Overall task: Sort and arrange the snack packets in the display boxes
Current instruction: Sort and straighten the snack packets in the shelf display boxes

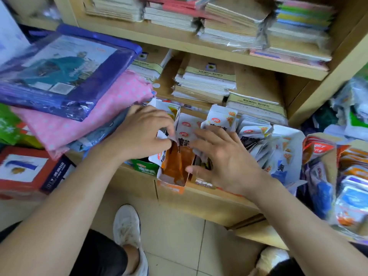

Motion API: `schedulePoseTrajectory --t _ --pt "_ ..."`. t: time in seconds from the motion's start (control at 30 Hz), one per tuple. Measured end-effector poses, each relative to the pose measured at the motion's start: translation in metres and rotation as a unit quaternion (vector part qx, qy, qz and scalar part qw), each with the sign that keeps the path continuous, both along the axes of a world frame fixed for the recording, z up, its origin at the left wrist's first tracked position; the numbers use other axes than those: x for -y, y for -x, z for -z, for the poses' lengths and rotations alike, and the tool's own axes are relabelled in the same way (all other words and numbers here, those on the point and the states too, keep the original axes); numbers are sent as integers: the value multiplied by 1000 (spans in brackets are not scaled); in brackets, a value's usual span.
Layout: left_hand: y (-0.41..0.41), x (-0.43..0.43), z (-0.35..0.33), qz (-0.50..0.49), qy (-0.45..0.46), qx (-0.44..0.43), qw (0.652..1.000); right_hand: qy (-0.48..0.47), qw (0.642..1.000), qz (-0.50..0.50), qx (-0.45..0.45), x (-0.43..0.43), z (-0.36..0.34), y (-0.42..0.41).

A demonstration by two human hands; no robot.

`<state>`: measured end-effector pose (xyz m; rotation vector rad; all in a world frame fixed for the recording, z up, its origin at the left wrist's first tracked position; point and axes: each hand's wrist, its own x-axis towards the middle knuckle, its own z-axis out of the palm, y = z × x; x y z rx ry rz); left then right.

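White snack packets (187, 128) with red logos and orange lower halves stand packed in an open display box (171, 186) at the shelf's front edge. My left hand (141, 132) pinches the top edge of a packet on the box's left side. My right hand (223, 156) lies over the packets with fingers spread and bent, thumb pressing near the box's front. More of the same white packets (254, 134) fan out in a second box (286, 134) to the right.
Red and orange packet boxes (318, 148) sit at right. Pink dotted and purple wrapped packages (83, 108) are stacked at left. Stacks of notebooks (207, 80) fill the wooden shelves behind. My feet stand on the tiled floor (179, 236) below.
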<state>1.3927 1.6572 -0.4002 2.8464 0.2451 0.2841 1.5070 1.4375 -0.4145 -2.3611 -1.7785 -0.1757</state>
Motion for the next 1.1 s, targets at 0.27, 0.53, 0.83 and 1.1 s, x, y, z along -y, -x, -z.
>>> schedulePoseTrajectory --t 0.27,0.53,0.83,1.1 --pt "-18 17 5 -3 -56 14 998 -100 994 50 -14 12 7 -17" --pt "-31 21 15 38 -46 20 998 21 996 64 65 15 7 -17" --pt "11 11 13 90 5 63 994 37 995 69 59 11 4 -18" --pt "36 -3 16 76 18 88 993 24 996 73 53 7 4 -17"
